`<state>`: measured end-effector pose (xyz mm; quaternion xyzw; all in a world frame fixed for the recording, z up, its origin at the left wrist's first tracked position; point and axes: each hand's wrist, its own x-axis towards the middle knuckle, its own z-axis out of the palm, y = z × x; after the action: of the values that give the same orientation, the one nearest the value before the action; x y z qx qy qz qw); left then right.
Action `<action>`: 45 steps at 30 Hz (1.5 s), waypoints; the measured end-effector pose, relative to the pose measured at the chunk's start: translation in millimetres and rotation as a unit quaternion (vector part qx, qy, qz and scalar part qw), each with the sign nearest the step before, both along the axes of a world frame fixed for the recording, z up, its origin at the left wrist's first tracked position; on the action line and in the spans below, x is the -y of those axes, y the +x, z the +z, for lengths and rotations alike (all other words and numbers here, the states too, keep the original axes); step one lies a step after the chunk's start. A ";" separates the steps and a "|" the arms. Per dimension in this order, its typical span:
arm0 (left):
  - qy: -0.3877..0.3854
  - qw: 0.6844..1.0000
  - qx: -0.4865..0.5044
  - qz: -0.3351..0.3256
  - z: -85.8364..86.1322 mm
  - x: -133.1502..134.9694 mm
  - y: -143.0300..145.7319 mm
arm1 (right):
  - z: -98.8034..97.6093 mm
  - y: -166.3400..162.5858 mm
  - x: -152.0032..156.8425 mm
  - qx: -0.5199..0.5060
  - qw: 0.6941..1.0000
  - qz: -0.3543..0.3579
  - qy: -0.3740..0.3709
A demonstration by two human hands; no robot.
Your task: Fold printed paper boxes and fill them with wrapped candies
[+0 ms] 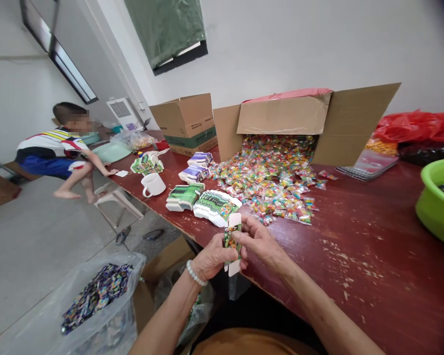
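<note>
Between my two hands is a small green printed carton (232, 242), its white end flaps sticking out at top and bottom. My left hand (215, 256), with a beaded bracelet at the wrist, grips the carton's left side, thumb across the front. My right hand (257, 240) closes on its right side, fingers partly hidden behind it. Just beyond lie a fanned stack of flat green cartons (216, 206) and another green stack (185, 195). A heap of small clear packets of colourful candy (270, 182) spills toward my hands from a cardboard box (284, 116) lying on its side.
The red table (355, 276) also bears a white mug (153, 185), purple cartons (196, 167), an upright cardboard box (187, 123) and a green basin (438, 202). At left, a person (64, 148) leans on the table by a stool (118, 199). A plastic bag of dark packets (96, 296) stands below.
</note>
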<state>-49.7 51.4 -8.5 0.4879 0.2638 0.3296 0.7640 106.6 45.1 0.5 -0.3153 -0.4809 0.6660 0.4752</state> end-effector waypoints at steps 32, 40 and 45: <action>-0.017 0.985 -0.092 0.141 5.8 14.6 -13.8 | 4.8 8.8 6.4 0.380 0.828 -0.167 0.377; -0.009 0.992 -0.118 0.047 -7.1 14.6 -21.9 | 4.7 8.8 12.0 0.387 0.848 -0.129 0.338; 0.014 0.992 -0.121 0.025 -6.0 10.6 -26.3 | 12.9 19.6 14.8 0.334 0.886 -0.099 0.306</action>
<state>-76.0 40.9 -14.5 0.5280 0.3617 0.2908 0.7113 126.1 30.3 13.4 -0.4041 -0.7573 0.2904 0.4231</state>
